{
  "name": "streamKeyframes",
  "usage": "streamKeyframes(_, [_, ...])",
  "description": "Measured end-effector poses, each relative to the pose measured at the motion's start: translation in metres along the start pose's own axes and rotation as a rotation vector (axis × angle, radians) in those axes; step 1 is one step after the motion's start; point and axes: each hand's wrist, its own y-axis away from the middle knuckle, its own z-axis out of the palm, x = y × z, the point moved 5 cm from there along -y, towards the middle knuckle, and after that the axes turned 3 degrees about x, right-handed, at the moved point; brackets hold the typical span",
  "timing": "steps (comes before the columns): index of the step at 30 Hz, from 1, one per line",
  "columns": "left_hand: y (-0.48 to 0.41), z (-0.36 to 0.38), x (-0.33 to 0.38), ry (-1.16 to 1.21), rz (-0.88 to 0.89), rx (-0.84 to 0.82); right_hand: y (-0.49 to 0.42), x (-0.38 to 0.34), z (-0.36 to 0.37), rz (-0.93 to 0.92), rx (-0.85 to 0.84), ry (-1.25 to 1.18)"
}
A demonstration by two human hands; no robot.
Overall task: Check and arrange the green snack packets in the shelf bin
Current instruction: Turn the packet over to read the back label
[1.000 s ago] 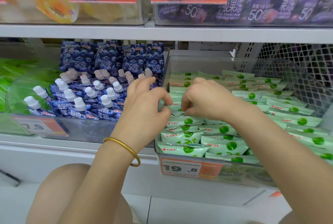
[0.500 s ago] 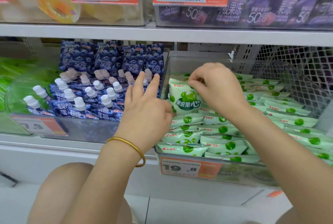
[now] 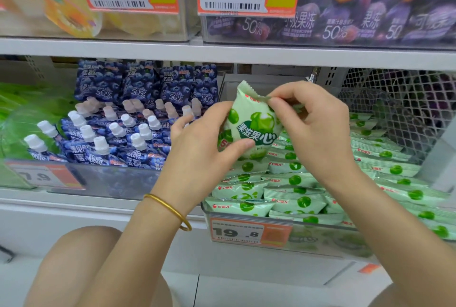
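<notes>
I hold one green packet [image 3: 251, 124] upright just above the bin [image 3: 325, 242], toward its 11 o'clock corner. My left hand [image 3: 197, 151] grips its lower half, thumb across the face. My right hand [image 3: 313, 129] pinches the top seal at the packet's 1 o'clock. To check it well I'd squeeze lightly, look along the seams, then lay it flat, label up, in line with the packets [image 3: 296, 200] below.

Bright, even light fills the view with only soft shadow under the shelf [image 3: 222, 52], the yellow packs [image 3: 69, 10] at top left are smeared by motion blur, the bin [image 3: 320, 240] front shows hazy reflections, the middle is sharp, and wide-angle distortion bends the edges
</notes>
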Motion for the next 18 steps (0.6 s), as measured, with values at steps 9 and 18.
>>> streamKeyframes(9, [0.002, 0.0, -0.003, 0.129, -0.025, 0.074, 0.012, 0.024, 0.012, 0.612, -0.208, -0.505])
streamKeyframes(18, [0.011, 0.006, 0.018, -0.311, 0.223, 0.129, 0.019, 0.023, 0.014, 0.85, -0.113, -0.794])
